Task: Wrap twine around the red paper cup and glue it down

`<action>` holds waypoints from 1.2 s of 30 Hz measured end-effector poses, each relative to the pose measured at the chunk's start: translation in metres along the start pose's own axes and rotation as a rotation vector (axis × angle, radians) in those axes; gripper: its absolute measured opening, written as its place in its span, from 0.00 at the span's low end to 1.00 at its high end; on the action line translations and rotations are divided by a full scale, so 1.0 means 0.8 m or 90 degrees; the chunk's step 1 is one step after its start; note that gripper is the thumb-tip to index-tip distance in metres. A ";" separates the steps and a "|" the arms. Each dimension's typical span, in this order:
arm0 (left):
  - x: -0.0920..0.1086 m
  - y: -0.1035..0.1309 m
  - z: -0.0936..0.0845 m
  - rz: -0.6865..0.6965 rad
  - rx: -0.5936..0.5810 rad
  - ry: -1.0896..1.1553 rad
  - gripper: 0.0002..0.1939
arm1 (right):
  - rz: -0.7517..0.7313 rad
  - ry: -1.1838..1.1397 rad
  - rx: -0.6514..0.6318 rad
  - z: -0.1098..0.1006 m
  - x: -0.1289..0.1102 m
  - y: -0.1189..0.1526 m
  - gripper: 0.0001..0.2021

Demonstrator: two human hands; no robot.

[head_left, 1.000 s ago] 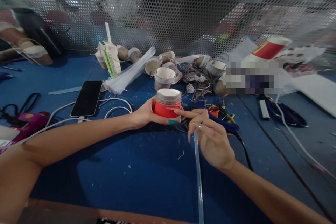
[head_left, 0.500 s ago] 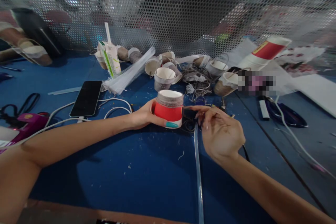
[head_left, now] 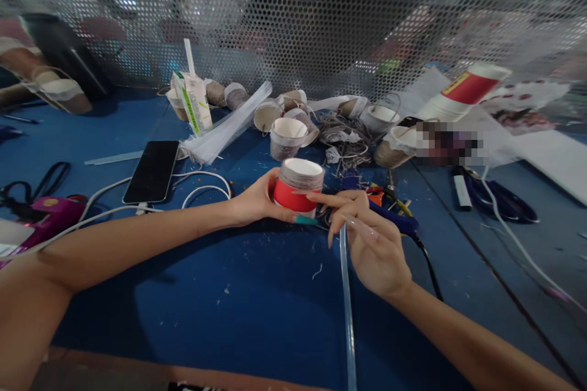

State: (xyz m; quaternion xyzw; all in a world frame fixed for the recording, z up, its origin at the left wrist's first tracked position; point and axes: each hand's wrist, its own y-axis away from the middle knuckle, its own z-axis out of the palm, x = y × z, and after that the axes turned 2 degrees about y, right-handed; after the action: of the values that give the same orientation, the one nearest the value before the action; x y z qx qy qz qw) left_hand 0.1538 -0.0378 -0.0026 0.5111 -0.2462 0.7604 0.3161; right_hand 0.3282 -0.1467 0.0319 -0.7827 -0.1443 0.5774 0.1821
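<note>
My left hand (head_left: 261,200) is wrapped round a paper cup (head_left: 298,195), red in the middle and white below. Grey twine is wound in rows round its upper part, just under the white rim. The cup stands upright in the grip, its open mouth facing up. On the right, my right hand (head_left: 367,238) has its fingers apart, and the outstretched index finger reaches the cup's red side. I see nothing held in it. Below those fingers a long clear stick (head_left: 347,305) runs toward the table's front edge. Partly hidden behind the hand lies a blue tool (head_left: 398,220) with a black cord.
Behind the cup stand several twine-wrapped cups (head_left: 288,137) and a tangle of grey twine (head_left: 346,137). A phone (head_left: 151,171) on a white cable, a drink carton (head_left: 195,104) and a bundle of clear sticks (head_left: 224,128) are left. Perforated metal (head_left: 293,24) closes the back.
My right hand has moved slightly down and left, its index finger now across the cup's red side. The cup has shifted a little right. More of the blue tool shows.
</note>
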 end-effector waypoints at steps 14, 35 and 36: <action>-0.004 0.000 0.005 0.010 0.099 -0.031 0.42 | -0.077 0.121 0.042 -0.002 0.006 0.002 0.22; -0.004 0.001 0.005 0.047 0.112 -0.001 0.42 | 0.041 0.341 0.117 0.004 0.021 0.000 0.13; -0.002 0.001 0.006 0.053 0.114 0.002 0.42 | 0.051 0.369 0.093 0.004 0.022 -0.001 0.15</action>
State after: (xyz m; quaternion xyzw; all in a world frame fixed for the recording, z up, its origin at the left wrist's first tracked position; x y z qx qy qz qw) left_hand 0.1567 -0.0425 -0.0027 0.5254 -0.1978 0.7926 0.2379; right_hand 0.3303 -0.1380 0.0162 -0.9046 -0.0136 0.3457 0.2488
